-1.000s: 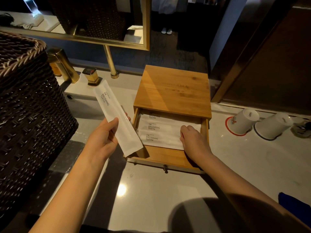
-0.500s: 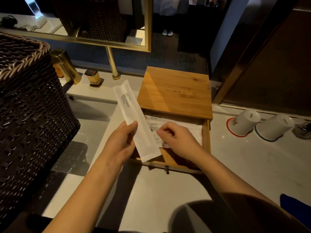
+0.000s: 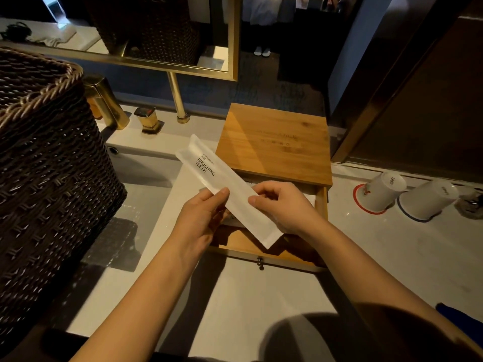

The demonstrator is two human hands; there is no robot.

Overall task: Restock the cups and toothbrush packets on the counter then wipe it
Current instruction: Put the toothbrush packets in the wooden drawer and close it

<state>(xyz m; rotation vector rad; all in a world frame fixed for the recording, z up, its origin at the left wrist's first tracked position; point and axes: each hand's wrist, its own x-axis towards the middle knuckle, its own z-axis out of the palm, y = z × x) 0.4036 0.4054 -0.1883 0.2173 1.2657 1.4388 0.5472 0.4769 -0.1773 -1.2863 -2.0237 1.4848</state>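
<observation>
A white toothbrush packet printed "BRUSHING TEETH" lies slanted above the open drawer of a wooden box. My left hand pinches the packet's left edge with thumb on top. My right hand holds its right side, fingers curled over it. More white packets lie in the drawer, mostly hidden under my hands. Two white cups stand upside down on the counter at the right: one on a red-rimmed coaster, the other on a blue-rimmed one.
A tall dark wicker basket fills the left side beside the sink. Gold taps and a mirror frame stand behind. A blue cloth lies at the lower right edge. A small dark object sits past the cups.
My right hand left the packets in the drawer and took hold of the packet in my left hand. The packet moved right, over the drawer.
</observation>
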